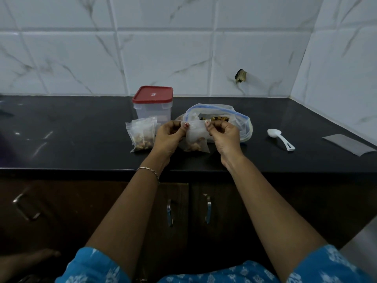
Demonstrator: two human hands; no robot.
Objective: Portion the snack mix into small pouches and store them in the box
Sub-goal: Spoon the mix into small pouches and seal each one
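A small clear pouch [196,137] with snack mix in its bottom hangs upright over the black counter. My left hand [170,135] pinches its top left corner and my right hand [223,136] pinches its top right corner. Filled small pouches [141,134] lie in a pile just left of my left hand. Behind them stands a clear box with a red lid [153,103], closed. The big zip bag of snack mix [224,117] lies open behind my right hand.
A white plastic spoon [280,138] lies on the counter [81,129] to the right. A grey flat strip [348,145] lies near the right wall. Cabinet doors with metal handles [208,209] are below the counter edge.
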